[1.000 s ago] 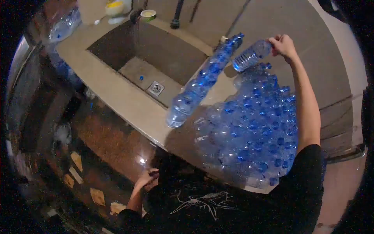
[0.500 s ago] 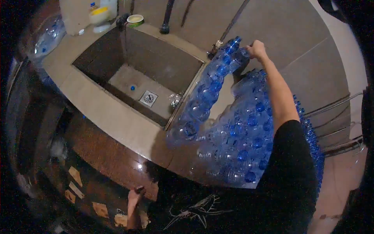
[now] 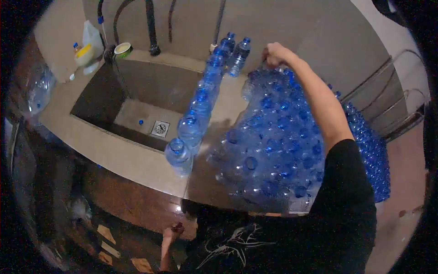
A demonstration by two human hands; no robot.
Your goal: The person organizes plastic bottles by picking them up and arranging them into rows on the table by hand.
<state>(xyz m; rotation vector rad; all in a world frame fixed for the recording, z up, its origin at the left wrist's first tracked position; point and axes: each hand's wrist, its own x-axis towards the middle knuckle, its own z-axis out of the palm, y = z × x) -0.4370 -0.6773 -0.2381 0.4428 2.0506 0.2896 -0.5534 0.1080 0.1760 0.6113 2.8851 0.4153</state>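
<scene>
My right hand (image 3: 275,55) is closed at the back edge of a dense group of clear bottles with blue caps (image 3: 273,132); what its fingers grip is too hidden to name. A row of clear bottles (image 3: 200,98) runs along the right rim of the sink. Beside the back end of that row a single bottle (image 3: 240,55) stands upright, left of my right hand. Low in the view, in front of the counter, my left hand (image 3: 172,231) has its fingers curled around something small and dark that I cannot make out.
A sink (image 3: 137,82) with a drain and a small blue cap in it is set into the counter (image 3: 118,148). Behind it are a green-rimmed tub (image 3: 123,50), a bowl with something yellow (image 3: 84,55) and dark pipes. A metal rack (image 3: 404,123) stands at the right.
The bottle that my right hand held now stands beside the row's back end, released. My right hand has moved right to the large group. The head view has shifted.
</scene>
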